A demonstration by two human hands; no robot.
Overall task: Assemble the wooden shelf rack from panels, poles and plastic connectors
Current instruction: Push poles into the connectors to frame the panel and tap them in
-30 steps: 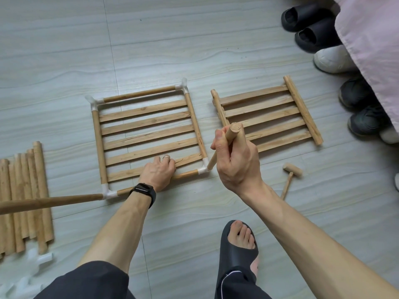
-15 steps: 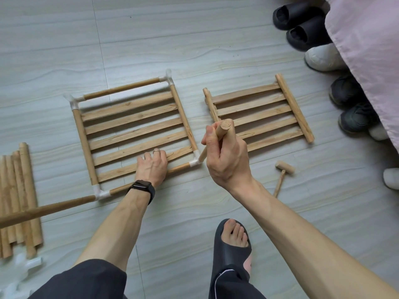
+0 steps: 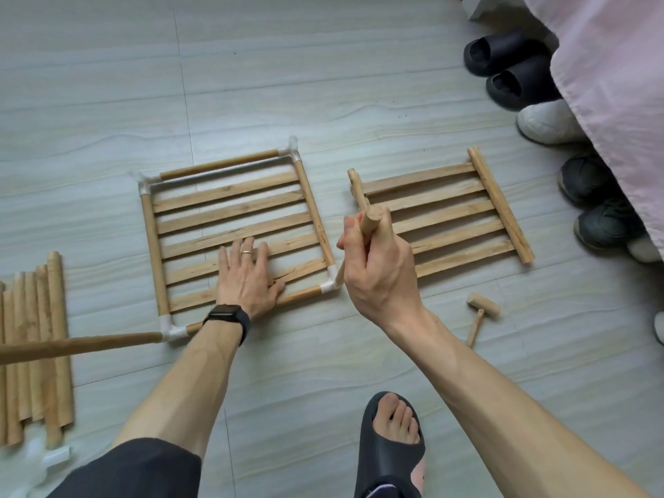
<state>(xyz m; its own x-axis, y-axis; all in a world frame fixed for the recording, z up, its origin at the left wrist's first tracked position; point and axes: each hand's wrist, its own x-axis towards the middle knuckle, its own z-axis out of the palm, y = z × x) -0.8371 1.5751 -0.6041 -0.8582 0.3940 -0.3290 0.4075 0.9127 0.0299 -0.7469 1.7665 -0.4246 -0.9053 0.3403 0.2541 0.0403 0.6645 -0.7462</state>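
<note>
A slatted wooden panel [image 3: 230, 213] lies on the floor, framed by poles joined with white plastic connectors at its corners. My left hand [image 3: 248, 278] presses flat on its near slats, fingers straight. My right hand [image 3: 377, 267] grips an upright wooden pole [image 3: 370, 219] whose lower end sits in the near-right connector [image 3: 331, 283]. Another pole [image 3: 79, 345] sticks out leftward from the near-left connector [image 3: 170, 328]. A second slatted panel [image 3: 445, 213] lies to the right, without connectors.
A bundle of spare poles [image 3: 36, 346] lies at the far left, with loose white connectors [image 3: 50, 461] near it. A small wooden mallet [image 3: 479, 314] lies right of my arm. Several shoes [image 3: 510, 70] and a pink cloth [image 3: 611, 84] line the right side. My sandalled foot [image 3: 391, 443] is below.
My left hand has slid from the panel's near pole up onto the slats and flattened. The right hand still holds the upright pole in the near-right connector.
</note>
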